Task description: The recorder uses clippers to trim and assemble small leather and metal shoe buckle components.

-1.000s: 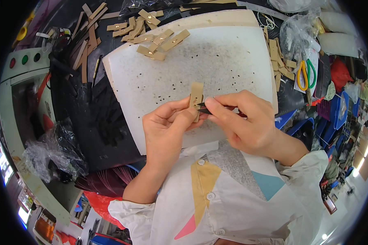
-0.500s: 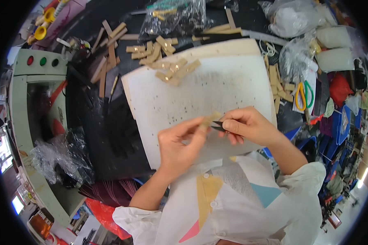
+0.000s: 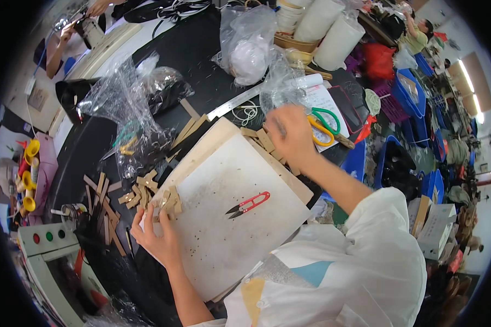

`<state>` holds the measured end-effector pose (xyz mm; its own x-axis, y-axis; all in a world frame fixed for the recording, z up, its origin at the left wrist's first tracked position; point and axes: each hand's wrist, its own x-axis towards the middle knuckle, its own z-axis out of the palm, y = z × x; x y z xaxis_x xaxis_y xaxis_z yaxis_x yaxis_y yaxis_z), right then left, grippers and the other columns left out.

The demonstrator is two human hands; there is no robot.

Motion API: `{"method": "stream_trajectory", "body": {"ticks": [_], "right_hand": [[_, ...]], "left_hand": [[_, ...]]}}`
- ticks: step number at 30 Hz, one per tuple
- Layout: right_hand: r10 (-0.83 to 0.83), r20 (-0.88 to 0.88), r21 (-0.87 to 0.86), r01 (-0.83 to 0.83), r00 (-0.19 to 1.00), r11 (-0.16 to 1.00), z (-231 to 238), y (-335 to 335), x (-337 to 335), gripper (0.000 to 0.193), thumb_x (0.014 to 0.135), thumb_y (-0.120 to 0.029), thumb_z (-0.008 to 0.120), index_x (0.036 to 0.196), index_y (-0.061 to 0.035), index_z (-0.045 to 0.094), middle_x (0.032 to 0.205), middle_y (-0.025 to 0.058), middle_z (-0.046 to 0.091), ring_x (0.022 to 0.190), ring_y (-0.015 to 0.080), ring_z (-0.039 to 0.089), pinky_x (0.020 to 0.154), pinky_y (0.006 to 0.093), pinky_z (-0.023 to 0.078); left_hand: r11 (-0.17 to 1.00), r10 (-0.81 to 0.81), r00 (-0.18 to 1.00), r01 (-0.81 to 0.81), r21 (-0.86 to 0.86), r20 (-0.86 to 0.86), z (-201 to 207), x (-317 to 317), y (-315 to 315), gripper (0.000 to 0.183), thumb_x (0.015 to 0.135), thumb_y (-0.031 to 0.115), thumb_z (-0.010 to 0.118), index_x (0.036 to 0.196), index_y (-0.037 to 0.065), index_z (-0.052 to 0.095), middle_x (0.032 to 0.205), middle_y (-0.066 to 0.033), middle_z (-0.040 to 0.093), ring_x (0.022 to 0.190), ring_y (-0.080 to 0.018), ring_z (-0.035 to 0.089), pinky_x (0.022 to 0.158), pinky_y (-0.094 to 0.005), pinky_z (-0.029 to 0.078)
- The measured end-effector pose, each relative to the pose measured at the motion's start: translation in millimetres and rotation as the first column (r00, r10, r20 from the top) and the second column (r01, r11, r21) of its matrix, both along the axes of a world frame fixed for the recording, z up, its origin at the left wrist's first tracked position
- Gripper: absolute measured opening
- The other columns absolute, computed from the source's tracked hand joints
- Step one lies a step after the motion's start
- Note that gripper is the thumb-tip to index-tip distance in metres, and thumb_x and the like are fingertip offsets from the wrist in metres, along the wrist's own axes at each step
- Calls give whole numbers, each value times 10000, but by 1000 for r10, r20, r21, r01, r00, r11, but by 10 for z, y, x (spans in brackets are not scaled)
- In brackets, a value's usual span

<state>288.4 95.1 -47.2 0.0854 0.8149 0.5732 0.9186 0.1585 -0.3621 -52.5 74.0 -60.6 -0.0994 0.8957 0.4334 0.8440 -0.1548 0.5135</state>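
My left hand (image 3: 157, 240) is at the left edge of the white board (image 3: 223, 169), its fingers apart and fingertips against a pile of tan strips with shiny metal bits (image 3: 170, 199). Whether a strip lies between those fingertips is hard to see. Red-handled thread snips (image 3: 255, 201) lie on the board, blades pointing left, with no hand on them. Over to the right, my right hand (image 3: 292, 136) is bent and smeared by motion above another pile of tan strips (image 3: 265, 140). Its fingers are too blurred to show whether they hold anything.
Yellow- and green-handled scissors (image 3: 323, 128) lie on paper beside my right hand. Clear plastic bags (image 3: 128, 106) and a metal ruler (image 3: 235, 102) are farther back. A machine with coloured buttons (image 3: 41, 240) stands at left. Blue bins (image 3: 412, 92) fill the right. Other people work in the background.
The snips have gone from my right hand onto the board. My hands have parted: the left to the left-hand pile, the right out to the right-hand strips. The view has turned rightward.
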Motion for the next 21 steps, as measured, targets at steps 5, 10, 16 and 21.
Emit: {"method": "stream_trajectory", "body": {"ticks": [5,10,16,21], "right_hand": [[-498,118,128,484,859,866,-175,473,1090,235,731,-114,634,947,-26,612,848,97,616,775,236,577,707,326,445],[-173,-341,264,271,924,926,608,621,986,157,788,-26,565,928,13,627,771,88,646,666,108,567,632,231,444],[222,-73,501,-157,972,851,1347,755,-312,107,738,-44,655,845,-45,654,736,69,636,648,155,608,604,259,477],[590,-155,289,-535,792,794,1466,682,-1347,96,736,-66,658,830,-43,661,723,67,636,590,187,596,563,267,476]], "left_hand": [[996,-85,990,82,31,114,120,103,-43,221,761,-5,633,978,35,652,1064,-128,547,999,-253,522,850,-364,407],[970,-227,931,241,-16,286,363,233,-58,151,792,-18,607,932,3,659,1068,-129,576,969,-241,549,834,-322,420],[765,-609,791,568,304,58,914,952,87,274,666,226,753,935,195,715,1360,-232,355,1277,-426,288,1003,-450,308],[913,-165,963,68,402,212,909,890,380,321,706,91,693,1006,207,687,1334,-200,397,1169,-385,406,880,-412,370]]}}
